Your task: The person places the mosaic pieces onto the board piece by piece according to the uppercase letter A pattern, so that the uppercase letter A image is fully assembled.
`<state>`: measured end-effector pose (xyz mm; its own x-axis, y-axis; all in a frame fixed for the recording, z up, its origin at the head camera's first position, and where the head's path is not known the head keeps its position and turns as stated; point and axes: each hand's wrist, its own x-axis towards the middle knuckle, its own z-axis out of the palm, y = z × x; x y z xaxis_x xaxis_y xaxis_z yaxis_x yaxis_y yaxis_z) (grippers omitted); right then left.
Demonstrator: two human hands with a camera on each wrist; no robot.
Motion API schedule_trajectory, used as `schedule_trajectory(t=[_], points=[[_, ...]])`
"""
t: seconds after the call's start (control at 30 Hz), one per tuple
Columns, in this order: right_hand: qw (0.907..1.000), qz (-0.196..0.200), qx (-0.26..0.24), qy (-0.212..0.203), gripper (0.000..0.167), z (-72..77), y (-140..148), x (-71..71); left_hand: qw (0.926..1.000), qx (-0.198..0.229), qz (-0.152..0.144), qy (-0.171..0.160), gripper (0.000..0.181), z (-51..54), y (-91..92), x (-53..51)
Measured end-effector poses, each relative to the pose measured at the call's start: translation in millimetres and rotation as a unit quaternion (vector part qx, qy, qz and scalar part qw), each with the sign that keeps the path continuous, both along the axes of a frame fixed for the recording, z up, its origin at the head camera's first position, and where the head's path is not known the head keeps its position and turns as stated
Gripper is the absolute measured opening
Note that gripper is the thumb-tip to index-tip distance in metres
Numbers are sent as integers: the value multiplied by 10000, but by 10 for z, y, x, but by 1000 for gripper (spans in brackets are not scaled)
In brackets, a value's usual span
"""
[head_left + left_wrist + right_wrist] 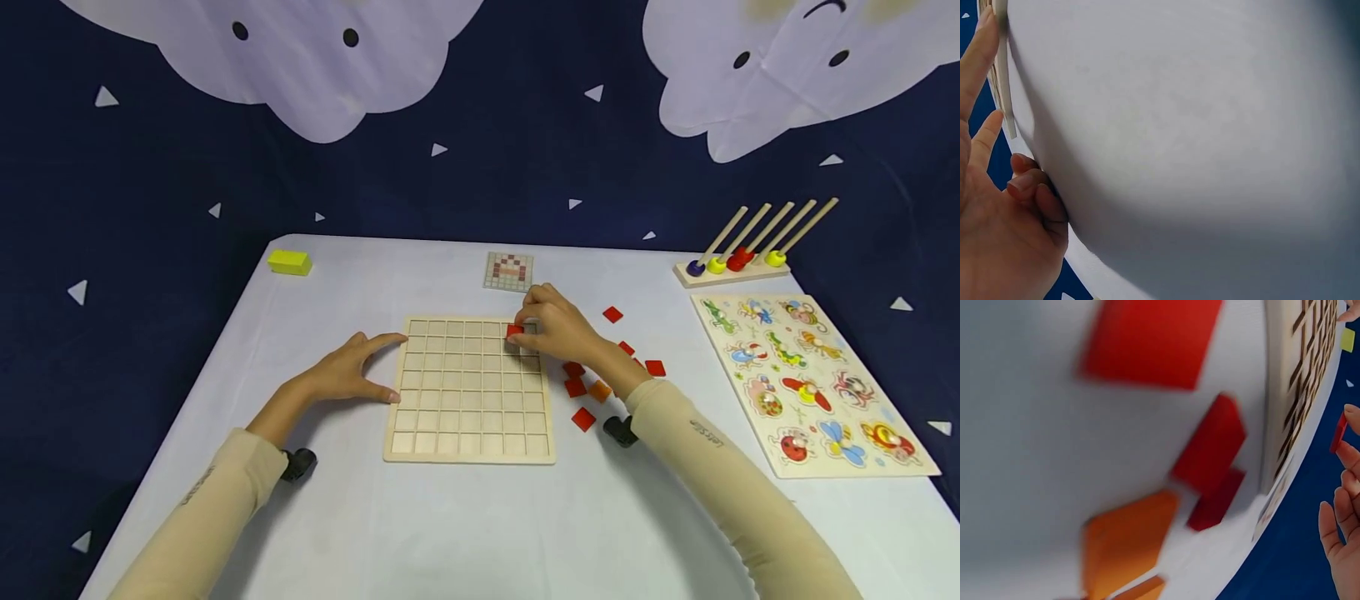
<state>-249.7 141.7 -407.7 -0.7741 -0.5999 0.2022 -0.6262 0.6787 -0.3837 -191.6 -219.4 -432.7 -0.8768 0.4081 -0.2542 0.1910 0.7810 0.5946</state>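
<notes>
A wooden grid board [468, 457] lies on the table, its squares bare of tiles. My left hand [341, 371] is at its left edge, thumb and index finger stretched out and touching the frame. In the left wrist view, the left hand's [1010, 225] other fingers are bent. Over the board's top right squares, my right hand [558, 327] pinches a red square tile [513, 331]. The right wrist view shows this red tile [1339, 432] between thumb and finger. Several red tiles [583, 419] and an orange tile [599, 391] lie right of the board.
A small pattern card [508, 272] lies behind the board. On the right are an insect puzzle board [813, 383] and a peg stand [735, 273] with colored beads. A yellow block [289, 262] sits at the back left of the white table [337, 533].
</notes>
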Motion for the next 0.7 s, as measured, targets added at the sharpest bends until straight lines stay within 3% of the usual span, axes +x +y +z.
schedule_trajectory(t=[0.7], points=[[9987, 85, 501, 106, 27, -60, -500, -150, 9999, -28, 131, -102, 100, -1, 12, -35]])
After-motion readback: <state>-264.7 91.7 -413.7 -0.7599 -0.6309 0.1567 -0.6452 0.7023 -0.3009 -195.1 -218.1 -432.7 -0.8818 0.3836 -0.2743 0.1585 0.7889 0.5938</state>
